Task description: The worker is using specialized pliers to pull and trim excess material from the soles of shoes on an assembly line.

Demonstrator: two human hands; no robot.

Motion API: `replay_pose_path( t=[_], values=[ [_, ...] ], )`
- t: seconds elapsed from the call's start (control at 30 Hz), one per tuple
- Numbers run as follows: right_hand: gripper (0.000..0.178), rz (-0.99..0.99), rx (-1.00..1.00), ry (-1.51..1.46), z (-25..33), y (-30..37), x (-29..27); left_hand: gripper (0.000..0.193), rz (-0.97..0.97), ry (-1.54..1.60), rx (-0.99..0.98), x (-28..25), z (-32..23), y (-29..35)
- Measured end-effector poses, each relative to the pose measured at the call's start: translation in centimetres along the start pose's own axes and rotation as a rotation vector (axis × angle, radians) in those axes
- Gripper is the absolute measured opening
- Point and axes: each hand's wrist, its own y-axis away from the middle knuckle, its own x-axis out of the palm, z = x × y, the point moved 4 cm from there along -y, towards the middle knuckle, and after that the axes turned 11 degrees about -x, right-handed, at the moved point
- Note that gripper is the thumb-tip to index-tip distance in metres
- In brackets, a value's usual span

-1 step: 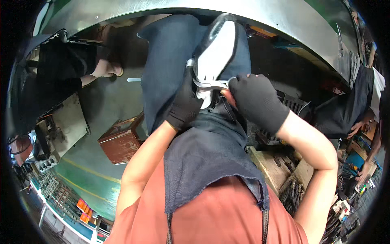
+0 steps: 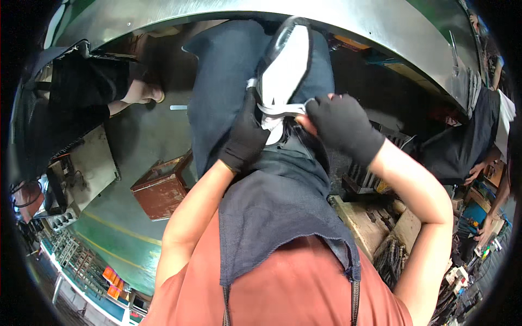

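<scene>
A black shoe with a white underside lies across my lap, its toe pointing away from me. Around its heel half runs a pale strip with a dark edge. My left hand, in a black glove, is closed against the shoe's left side, thumb and fingers partly hidden. On the other side, my gloved right hand is clenched around the strip's right end. Some fingertips of the right hand show bare. White material bulges at the heel, just below the strip. A dark apron covers my lap.
A metal workbench curves along the far side, close to the shoe's toe. A brown wooden stool stands on the floor at left. Worn boards lie at right. Other people are at both sides.
The shoe, the strip and both my hands have shifted slightly to the left. My right hand is also a little higher. Both grips look the same.
</scene>
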Motion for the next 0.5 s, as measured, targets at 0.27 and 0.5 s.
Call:
replay_pose_path(
  t=[0.27,0.5],
  values=[
    [0.058,0.046,-0.146,-0.23,-5.8,0.0,3.4,0.052,-0.514,-0.136,0.336,1.3,-0.4,-2.5],
    [0.038,0.373,0.061,-0.311,-6.7,0.4,-1.7,0.065,-0.318,-0.205,0.175,1.0,0.3,-4.3]
  ],
)
